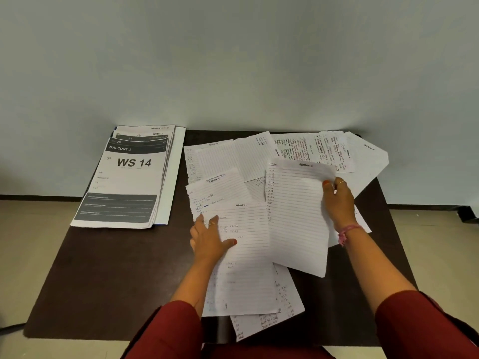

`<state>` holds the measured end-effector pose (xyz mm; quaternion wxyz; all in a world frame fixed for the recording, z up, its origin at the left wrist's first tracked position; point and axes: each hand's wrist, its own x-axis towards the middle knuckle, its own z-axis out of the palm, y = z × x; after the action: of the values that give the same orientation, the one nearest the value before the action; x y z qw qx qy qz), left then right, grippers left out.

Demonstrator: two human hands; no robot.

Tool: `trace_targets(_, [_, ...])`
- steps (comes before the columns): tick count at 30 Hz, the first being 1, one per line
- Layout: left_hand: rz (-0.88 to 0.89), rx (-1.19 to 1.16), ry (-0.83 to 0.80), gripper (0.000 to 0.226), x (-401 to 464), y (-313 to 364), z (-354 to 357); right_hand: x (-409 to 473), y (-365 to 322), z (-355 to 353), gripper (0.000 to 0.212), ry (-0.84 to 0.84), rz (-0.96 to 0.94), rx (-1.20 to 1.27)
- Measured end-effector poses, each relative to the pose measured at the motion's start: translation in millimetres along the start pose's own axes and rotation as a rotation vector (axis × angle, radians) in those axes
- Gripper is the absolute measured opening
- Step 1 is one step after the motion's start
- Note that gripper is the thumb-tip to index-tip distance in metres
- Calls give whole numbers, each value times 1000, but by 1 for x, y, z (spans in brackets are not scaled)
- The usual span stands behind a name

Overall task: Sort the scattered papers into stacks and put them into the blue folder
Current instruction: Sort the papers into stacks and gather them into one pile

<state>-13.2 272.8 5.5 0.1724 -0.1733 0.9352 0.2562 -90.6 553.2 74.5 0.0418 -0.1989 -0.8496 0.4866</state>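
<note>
Several lined handwritten sheets (223,161) lie scattered over the right half of the dark table (111,268). My right hand (339,200) grips the right edge of one lined sheet (295,218) headed "Section 1" and holds it lifted off the pile. My left hand (210,237) grips the left edge of another lined sheet (246,257), thumb on top. At the far left lies a stack of printed pages (129,182) topped by "WS 14", resting on the folder (173,174), whose pale inside and thin blue edge show.
A pale wall stands right behind the table. Light floor shows on both sides, with a dark object (466,213) on the floor at the right. More sheets (261,322) reach the table's front edge.
</note>
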Motion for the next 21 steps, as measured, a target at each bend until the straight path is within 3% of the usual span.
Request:
trace_targets(6, [-28, -274, -78, 96, 9, -15, -23, 5, -12, 3, 26, 70, -87, -99])
trace_targets(10, [10, -418, -118, 78, 20, -29, -33, 11, -13, 4, 27, 121, -144, -183])
trace_targets(16, [44, -462, 17, 38, 35, -63, -59, 15, -17, 6, 27, 193, -138, -137])
trace_targets(21, [58, -502, 153, 27, 49, -75, -82, 5, -11, 17, 34, 130, -55, -76])
